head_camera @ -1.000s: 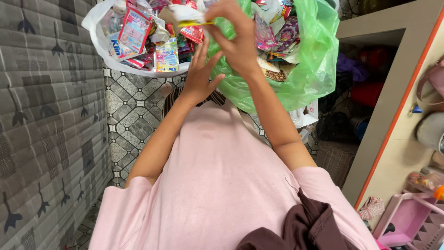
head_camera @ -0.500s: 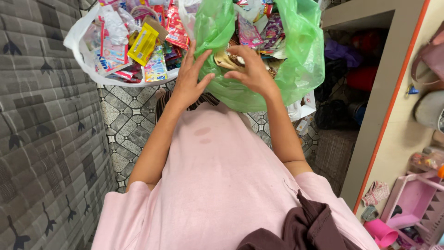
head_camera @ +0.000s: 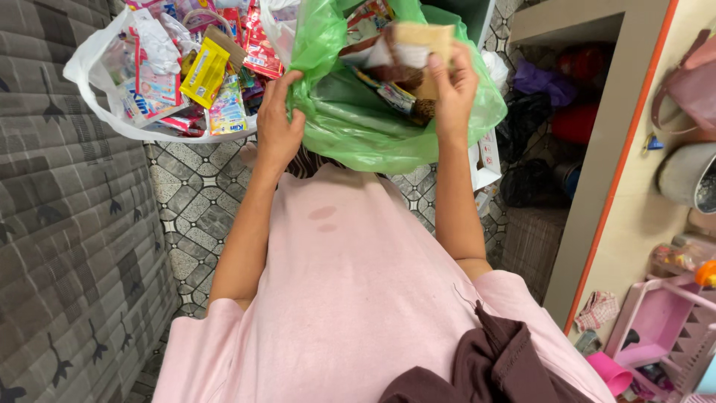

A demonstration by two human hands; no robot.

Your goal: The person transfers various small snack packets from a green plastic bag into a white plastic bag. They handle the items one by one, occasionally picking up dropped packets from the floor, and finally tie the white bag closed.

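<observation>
Green plastic bag (head_camera: 373, 127) gaping open, tan-brown packet (head_camera: 418, 41) raised above its mouth.

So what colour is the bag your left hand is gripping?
Translucent green bag, gripped at its rim by the left hand; head view.

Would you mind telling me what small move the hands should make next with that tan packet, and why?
Probably carry the tan packet across to the white bag and drop it in. The right hand holds it lifted clear of the green bag, whose rim the left hand grips open, and the white bag beside it already holds loose wrappers.
</observation>
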